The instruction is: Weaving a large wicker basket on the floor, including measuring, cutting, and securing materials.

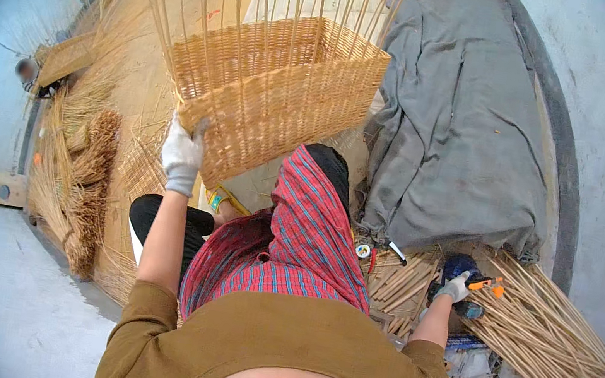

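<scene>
My gloved left hand [181,151] grips the near left corner of a rectangular woven wicker basket [274,114], which is raised over my lap with long upright rods standing from its rim. My gloved right hand [455,288], low at the right, is closed on an orange-and-black hand tool [493,286] over a dark blue object [455,264] beside a bundle of cut cane rods [545,343]. A small tape measure [365,252] and a white-and-black handled tool [396,251] lie between my knee and that hand.
A grey cloth [459,134] covers something along the right wall. Loose straw bundles [78,171] and a wooden board [64,56] lie along the left wall. Short cane pieces [402,282] lie near my right knee. A square block with a hole [6,199] sits at the far left.
</scene>
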Motion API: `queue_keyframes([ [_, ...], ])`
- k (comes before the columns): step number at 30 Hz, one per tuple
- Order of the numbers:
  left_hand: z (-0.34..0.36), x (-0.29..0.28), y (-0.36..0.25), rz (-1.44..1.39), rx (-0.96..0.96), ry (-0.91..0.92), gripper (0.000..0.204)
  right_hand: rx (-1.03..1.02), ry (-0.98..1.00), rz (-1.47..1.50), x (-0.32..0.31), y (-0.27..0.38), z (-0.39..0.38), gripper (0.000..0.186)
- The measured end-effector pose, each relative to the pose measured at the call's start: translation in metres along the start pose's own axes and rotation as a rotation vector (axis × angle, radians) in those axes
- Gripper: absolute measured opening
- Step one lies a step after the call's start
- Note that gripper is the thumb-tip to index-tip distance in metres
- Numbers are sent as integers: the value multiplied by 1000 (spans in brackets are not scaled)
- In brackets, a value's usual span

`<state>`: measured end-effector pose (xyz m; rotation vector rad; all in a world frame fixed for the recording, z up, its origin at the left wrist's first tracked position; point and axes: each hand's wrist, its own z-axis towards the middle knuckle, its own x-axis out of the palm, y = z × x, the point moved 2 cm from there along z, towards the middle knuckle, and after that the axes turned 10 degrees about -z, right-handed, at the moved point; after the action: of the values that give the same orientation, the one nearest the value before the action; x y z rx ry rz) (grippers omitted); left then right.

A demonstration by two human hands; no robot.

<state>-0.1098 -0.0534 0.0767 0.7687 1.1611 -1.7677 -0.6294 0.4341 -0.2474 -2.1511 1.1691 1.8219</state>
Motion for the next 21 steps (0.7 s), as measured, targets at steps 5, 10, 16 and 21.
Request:
queue_keyframes([
  [5,-41,14,40,-103,-156,42,66,60,262,-176,3,-8,-11,87],
  [10,-86,39,80,-52,-316,32,63,155,388,-281,17,-40,-33,68],
  [16,-135,81,133,-645,-433,-103,51,-565,720,-844,70,-99,-111,62],
  [21,-152,128,147,-502,-792,32,56,-751,1091,-568,72,-70,-181,46],
])
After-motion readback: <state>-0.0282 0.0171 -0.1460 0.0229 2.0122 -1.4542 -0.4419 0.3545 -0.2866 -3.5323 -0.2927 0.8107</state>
